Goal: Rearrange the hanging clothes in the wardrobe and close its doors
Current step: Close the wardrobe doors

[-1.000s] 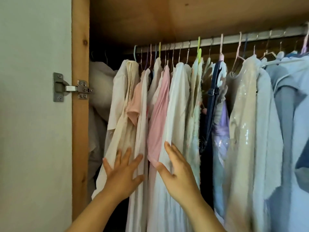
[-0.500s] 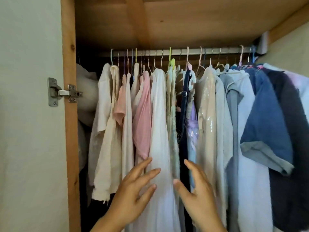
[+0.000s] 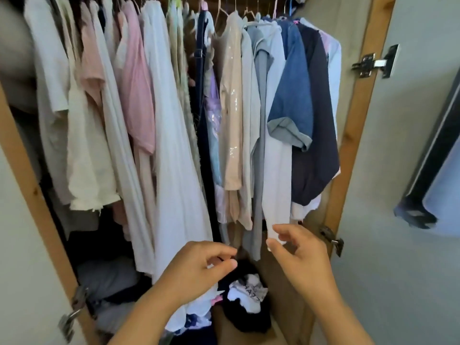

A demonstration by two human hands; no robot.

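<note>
Pale cotton fills most of my view: the hanging clothes (image 3: 174, 108) run in a packed row across the open wardrobe (image 3: 353, 135), from white and cream shirts on the left, through a pink top (image 3: 137, 90) and a long white dress (image 3: 174, 158), to a shiny beige garment (image 3: 231, 115), a light blue piece (image 3: 276, 158), a denim-blue shirt (image 3: 293, 103) and a navy one (image 3: 316, 135) at the right end. Their hangers crowd together at the top edge of the frame.

Both of my hands are raised low in front of the row. My left hand (image 3: 199, 267) has a loosely curled grip, thumb and forefinger close together; it sits in front of the hem of the long white dress, and I cannot tell whether it has any cloth in it. My right hand (image 3: 301, 252) is just at the bottom end of the light blue piece, fingers half curled, thumb and forefinger apart with the pale hem showing between them; whether it actually pinches the fabric I cannot tell.

Below the hems, a heap of folded and crumpled clothes (image 3: 246, 292) lies on the wardrobe floor. Both doors stand open: the right door (image 3: 410, 170) with its metal hinge (image 3: 373, 62) near the top, the left door (image 3: 22, 245) at the frame's edge.
</note>
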